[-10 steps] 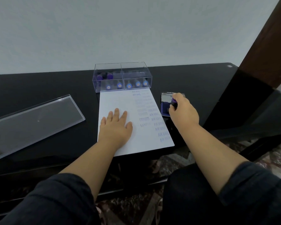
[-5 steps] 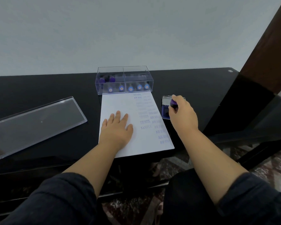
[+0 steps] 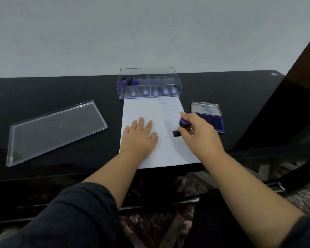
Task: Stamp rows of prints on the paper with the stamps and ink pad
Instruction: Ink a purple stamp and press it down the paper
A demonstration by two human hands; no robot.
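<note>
Left hand (image 3: 140,136): flat, fingers straight, pressing paper (image 3: 147,111) on black table (image 3: 61,90). Right hand (image 3: 198,134): fingers curled round stamp (image 3: 183,123), purple knob, black base on the paper's right column. Legible print: "AIR MAIL". Ink pad (image 3: 210,120): right, lid open, blue. Clear box (image 3: 148,83) of stamps: far. Clear lid (image 3: 55,129): left.

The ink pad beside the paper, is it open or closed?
Open. The ink pad has its lid tilted back, leaving the dark blue ink surface bare.
</note>
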